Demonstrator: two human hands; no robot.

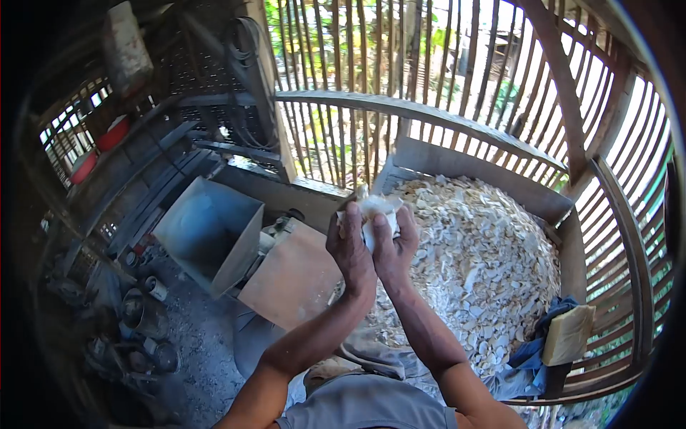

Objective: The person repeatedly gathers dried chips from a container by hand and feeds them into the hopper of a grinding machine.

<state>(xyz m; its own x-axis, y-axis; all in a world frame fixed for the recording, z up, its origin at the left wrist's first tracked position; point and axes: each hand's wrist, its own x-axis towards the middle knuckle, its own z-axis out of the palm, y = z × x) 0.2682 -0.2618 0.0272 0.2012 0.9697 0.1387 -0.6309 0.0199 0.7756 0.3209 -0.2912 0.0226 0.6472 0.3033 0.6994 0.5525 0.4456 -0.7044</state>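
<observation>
Both my hands are raised in front of me, close together. Between them are pale, off-white dried pieces (379,207) with broken edges, much like those in the pile behind. My left hand (349,247) is closed, its thumb upright against the pieces. From the other side my right hand (394,247) is closed on them too, thumb pressed to the front. The palms and part of the pieces are hidden. Just beyond and right of my hands lies a large heap of whitish dried chips (479,264).
Boards (486,171) wall in the heap at the back. On the left stand a metal hopper (239,250) and a flat brown board (289,275). Buckets (143,314) sit on the dusty floor. A yellowish foam block (569,334) and blue cloth (525,365) lie at right. Slatted walls surround the space.
</observation>
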